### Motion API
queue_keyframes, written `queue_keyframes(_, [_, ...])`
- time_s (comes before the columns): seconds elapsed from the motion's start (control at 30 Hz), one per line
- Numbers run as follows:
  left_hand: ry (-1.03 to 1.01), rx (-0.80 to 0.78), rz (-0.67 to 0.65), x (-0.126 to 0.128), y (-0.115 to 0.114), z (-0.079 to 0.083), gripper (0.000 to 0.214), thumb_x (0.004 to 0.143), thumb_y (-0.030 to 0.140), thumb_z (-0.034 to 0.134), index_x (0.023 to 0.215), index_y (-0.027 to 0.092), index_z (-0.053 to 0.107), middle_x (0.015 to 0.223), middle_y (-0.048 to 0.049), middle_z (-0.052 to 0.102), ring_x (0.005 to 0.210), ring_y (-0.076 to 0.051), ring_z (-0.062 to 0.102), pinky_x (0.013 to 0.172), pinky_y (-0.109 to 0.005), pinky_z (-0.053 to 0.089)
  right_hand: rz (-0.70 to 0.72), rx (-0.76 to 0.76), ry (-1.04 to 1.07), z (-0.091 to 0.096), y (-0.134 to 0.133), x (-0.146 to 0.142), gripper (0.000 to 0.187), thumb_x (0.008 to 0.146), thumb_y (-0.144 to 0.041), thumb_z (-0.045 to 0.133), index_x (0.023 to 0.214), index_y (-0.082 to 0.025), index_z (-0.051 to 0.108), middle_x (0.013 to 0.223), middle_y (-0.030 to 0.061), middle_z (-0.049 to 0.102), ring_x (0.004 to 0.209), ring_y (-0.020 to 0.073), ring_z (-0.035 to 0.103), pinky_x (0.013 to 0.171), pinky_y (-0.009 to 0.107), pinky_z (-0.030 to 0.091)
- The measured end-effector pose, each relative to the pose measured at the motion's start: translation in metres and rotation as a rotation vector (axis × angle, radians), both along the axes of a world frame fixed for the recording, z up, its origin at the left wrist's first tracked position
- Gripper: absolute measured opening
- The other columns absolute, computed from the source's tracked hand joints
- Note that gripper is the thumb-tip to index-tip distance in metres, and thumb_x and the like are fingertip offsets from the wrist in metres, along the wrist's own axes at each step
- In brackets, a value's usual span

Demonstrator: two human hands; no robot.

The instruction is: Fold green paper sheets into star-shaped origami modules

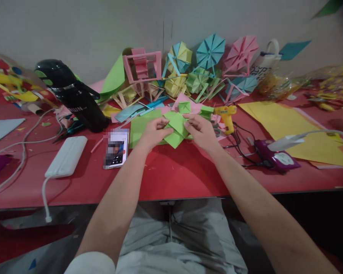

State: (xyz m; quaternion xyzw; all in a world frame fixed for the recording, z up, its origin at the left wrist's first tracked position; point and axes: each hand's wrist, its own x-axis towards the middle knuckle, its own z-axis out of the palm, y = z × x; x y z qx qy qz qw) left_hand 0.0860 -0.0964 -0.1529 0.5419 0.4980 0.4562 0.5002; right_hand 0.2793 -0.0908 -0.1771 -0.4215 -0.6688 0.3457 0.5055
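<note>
Hands (155, 132) (199, 130) pinching green paper (176, 125), cornerwise toward person (185, 236), long axis front-to-back

I see plain light green in my folded paper (176, 125), red across the table (180, 175), black with green patches on the bottle (84, 106), yellow on the glue gun (228, 121), solid pink on one paper wheel (241, 52), and mixed blue and yellow on another wheel (185, 54).

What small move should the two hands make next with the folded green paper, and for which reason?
Probably press the crease of the folded green paper lightly with the right hand, while the left hand steadies it: both hands hold it at its sides, and its overlapping layers do not look fully flat.
</note>
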Motion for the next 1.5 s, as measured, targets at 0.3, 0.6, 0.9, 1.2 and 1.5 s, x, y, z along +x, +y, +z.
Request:
queue_keyframes(0.3, [-0.032,-0.010,-0.057,0.000,-0.002,0.002,0.029,0.063,0.026,0.086,0.073,0.017,0.061,0.075,0.0006,0.066,0.072,-0.013,0.062,0.073,-0.028,0.049,0.024,0.051,-0.153,0.000,-0.006,-0.003,0.060,0.073,-0.058,0.082,0.119,-0.022,0.073,0.120,0.0109,0.073,0.104,0.0281,0.067,0.091,0.044,0.054])
queue_keyframes(0.6, [0.176,-0.120,-0.069,-0.002,-0.005,0.005,0.039,0.069,0.014,0.076,0.106,0.020,0.065,0.080,0.0009,0.064,0.082,-0.016,0.063,0.080,-0.030,0.047,-0.079,0.081,-0.206,0.008,-0.006,0.001,0.040,0.094,-0.052,0.058,0.070,-0.021,0.062,0.073,0.0029,0.062,0.070,0.0184,0.057,0.069,0.035,0.048])
queue_keyframes(0.9, [0.107,-0.006,-0.185,-0.002,-0.005,0.001,0.038,0.070,0.015,0.076,0.103,0.020,0.059,0.093,-0.0031,0.061,0.097,-0.018,0.063,0.076,-0.029,0.048,-0.124,0.097,0.026,0.002,0.001,0.002,0.027,0.077,-0.039,0.077,0.094,-0.021,0.067,0.092,0.0044,0.072,0.084,0.0204,0.065,0.076,0.035,0.052])
queue_keyframes(1.2, [0.232,0.089,-0.226,-0.001,-0.006,0.005,0.015,0.073,0.013,0.069,0.087,0.018,0.068,0.104,-0.0057,0.071,0.104,-0.019,0.063,0.095,-0.035,0.049,-0.180,0.148,-0.063,-0.005,0.004,0.003,0.016,0.078,-0.029,0.075,0.087,-0.022,0.064,0.066,-0.0027,0.060,0.061,0.0146,0.053,0.059,0.030,0.042])
queue_keyframes(1.5, [0.256,0.044,-0.177,0.001,-0.007,0.004,0.027,0.074,0.013,0.068,0.100,0.015,0.075,0.113,-0.0103,0.073,0.108,-0.022,0.065,0.098,-0.037,0.049,-0.304,0.307,-0.232,0.002,0.000,0.004,0.015,0.079,-0.026,0.077,0.074,-0.022,0.063,0.080,0.0021,0.065,0.073,0.0170,0.059,0.066,0.032,0.048])
